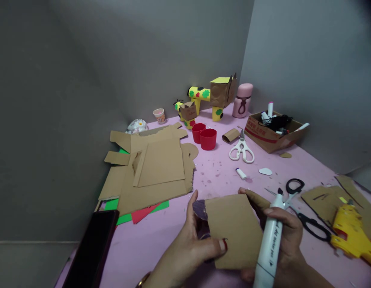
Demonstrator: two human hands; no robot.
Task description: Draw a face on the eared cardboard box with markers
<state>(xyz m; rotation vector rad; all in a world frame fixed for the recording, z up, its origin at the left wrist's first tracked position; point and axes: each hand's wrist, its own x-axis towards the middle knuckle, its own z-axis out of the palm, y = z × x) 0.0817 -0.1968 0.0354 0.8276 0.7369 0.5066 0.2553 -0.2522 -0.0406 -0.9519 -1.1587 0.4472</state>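
My left hand (193, 250) is closed on the left side of a small brown cardboard box (235, 232), its thumb pressed on the upper face. Dark purple rounded pieces (200, 209) stick out at the box's left edge, partly covered by my fingers. In my right hand (284, 230) is a white marker pen (268, 248), held with its dark tip pointing up and away from me. Fingers of that hand also reach behind the box's right side; whether they touch it is hard to see. Black-handled scissors (311, 226) lie just beyond my right hand.
Cardboard sheets (161, 164) cover the left, near a black phone (91, 248). White scissors (241, 152), red cups (208, 140) and a small white cap (241, 173) lie mid-table. A yellow glue gun (351, 232) is at right. Yellow cardboard animals (200, 94), a pink bottle (243, 100) and a marker box (269, 138) stand behind.
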